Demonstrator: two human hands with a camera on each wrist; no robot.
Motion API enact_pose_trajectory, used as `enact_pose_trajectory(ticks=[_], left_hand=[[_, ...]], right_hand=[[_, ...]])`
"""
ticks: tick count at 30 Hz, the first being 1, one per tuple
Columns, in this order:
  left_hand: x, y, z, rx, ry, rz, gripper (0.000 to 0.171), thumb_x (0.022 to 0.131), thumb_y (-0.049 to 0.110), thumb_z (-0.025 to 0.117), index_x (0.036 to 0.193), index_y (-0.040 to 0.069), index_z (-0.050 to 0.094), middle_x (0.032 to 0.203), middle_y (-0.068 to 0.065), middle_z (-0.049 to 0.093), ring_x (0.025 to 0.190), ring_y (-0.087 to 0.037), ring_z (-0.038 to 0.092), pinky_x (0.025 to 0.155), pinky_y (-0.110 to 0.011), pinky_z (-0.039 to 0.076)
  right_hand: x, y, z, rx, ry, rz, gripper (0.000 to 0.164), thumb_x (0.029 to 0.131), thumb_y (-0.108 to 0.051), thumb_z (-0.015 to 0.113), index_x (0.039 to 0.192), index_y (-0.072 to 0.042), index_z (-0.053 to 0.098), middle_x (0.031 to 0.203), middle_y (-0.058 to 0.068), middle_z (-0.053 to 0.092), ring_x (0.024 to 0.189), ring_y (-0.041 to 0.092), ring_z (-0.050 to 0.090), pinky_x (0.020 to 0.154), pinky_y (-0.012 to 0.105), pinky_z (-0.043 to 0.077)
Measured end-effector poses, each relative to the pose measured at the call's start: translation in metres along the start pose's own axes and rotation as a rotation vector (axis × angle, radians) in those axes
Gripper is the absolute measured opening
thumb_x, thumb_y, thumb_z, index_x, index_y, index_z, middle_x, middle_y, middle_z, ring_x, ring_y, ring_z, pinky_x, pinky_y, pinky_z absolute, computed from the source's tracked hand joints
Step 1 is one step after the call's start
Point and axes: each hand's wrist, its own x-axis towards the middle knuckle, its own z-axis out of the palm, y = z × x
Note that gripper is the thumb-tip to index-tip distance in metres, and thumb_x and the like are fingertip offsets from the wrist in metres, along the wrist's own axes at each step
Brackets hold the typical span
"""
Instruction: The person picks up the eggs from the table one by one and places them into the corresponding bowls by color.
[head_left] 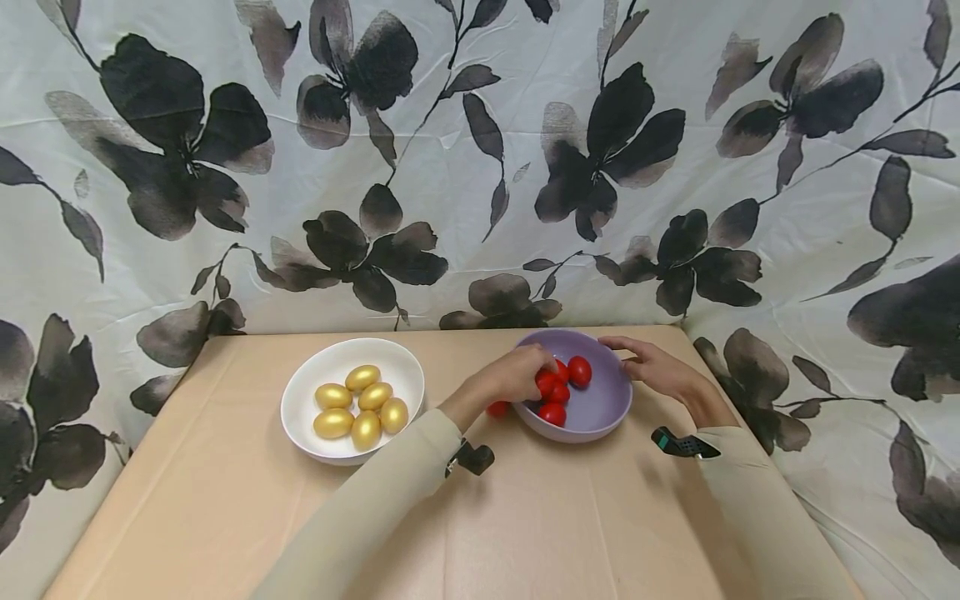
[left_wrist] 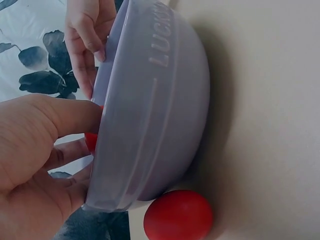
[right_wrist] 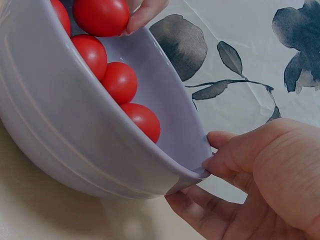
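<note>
A purple bowl (head_left: 600, 408) with several red eggs (head_left: 580, 372) in it stands at the right. My left hand (head_left: 517, 375) reaches over its left rim and pinches a red egg (right_wrist: 101, 16) between thumb and fingers; little of this egg shows in the left wrist view. On the opposite side, my right hand (head_left: 660, 368) grips the bowl's rim, fingertips (right_wrist: 215, 162) at the edge and other fingers lower against the outside. Another red egg (left_wrist: 178, 216) lies on the table outside the bowl, close under its left side and below my left hand.
A white bowl (head_left: 295, 410) holding several gold eggs (head_left: 365, 431) stands to the left, beside my left forearm. Both bowls are toward the back of the light tan table (head_left: 525, 517). Behind the table's far edge hangs a floral cloth (head_left: 480, 275).
</note>
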Motion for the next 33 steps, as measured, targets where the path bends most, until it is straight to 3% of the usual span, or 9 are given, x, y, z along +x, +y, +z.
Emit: enact_pose_trajectory(ticks=[12,25,33], left_hand=[[0.0046,0.0037,0.0058,-0.009,-0.012,-0.077,0.044,0.084,0.005,0.077,0.126,0.006,0.066,0.117,-0.006,0.063,0.108,-0.017,0.054,0.095,-0.023,0.051],[0.0098,0.0051,0.009,0.06,-0.028,-0.057,0.032,0.085,0.005,0.076,0.117,0.006,0.071,0.108,-0.005,0.067,0.101,-0.016,0.053,0.089,-0.021,0.049],[0.005,-0.0033,0.0042,-0.063,0.017,-0.018,0.033,0.086,0.002,0.075,0.119,0.004,0.071,0.113,-0.008,0.067,0.103,-0.017,0.057,0.093,-0.022,0.052]], right_hand=[[0.0042,0.0009,-0.0028,-0.015,-0.003,-0.017,0.058,0.099,0.006,0.042,0.155,-0.009,0.041,0.155,0.026,0.039,0.13,0.051,0.051,0.105,0.058,0.048],[0.0072,0.0017,-0.0042,0.001,-0.012,-0.006,0.059,0.098,0.006,0.04,0.155,-0.009,0.04,0.158,0.024,0.036,0.133,0.051,0.05,0.106,0.058,0.047],[0.0095,0.0031,-0.0052,-0.01,-0.008,-0.011,0.059,0.098,0.006,0.04,0.155,-0.009,0.041,0.155,0.025,0.038,0.131,0.051,0.051,0.106,0.059,0.046]])
